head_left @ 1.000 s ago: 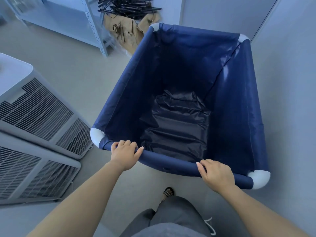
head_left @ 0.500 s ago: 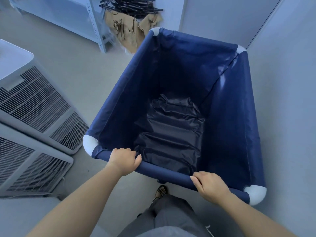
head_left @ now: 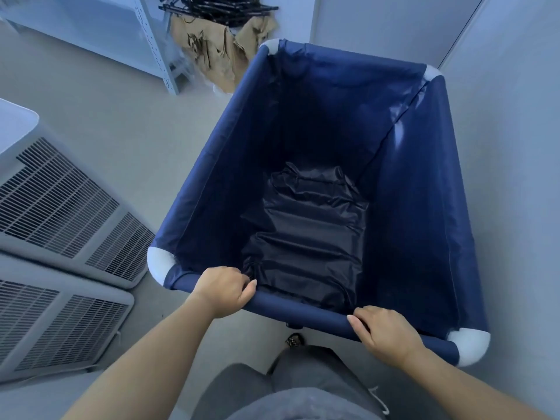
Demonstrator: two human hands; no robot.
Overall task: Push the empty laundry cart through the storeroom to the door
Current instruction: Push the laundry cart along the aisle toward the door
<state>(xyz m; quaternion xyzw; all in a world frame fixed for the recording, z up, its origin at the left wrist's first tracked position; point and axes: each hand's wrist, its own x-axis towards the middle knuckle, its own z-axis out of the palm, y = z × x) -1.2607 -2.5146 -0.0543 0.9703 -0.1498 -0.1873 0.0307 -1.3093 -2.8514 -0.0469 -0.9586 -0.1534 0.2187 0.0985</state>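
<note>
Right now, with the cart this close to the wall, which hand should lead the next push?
Probably the right hand. It grips the near rail of the laundry cart at the end beside the wall; pushing harder there should swing the front left, toward open floor. The left hand steadies its end.

Bare forearms, grey trousers (head_left: 306, 386), a white drawstring (head_left: 380, 401), 1 dark patterned shoe (head_left: 294, 340).

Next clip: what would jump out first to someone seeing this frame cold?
The big navy fabric laundry cart fills the centre, with only a crumpled black liner on its bottom. The left hand and right hand both grip its near rail. Louvred grey units line the floor to the left, and black hangers lie piled on a torn cardboard box ahead.
</note>
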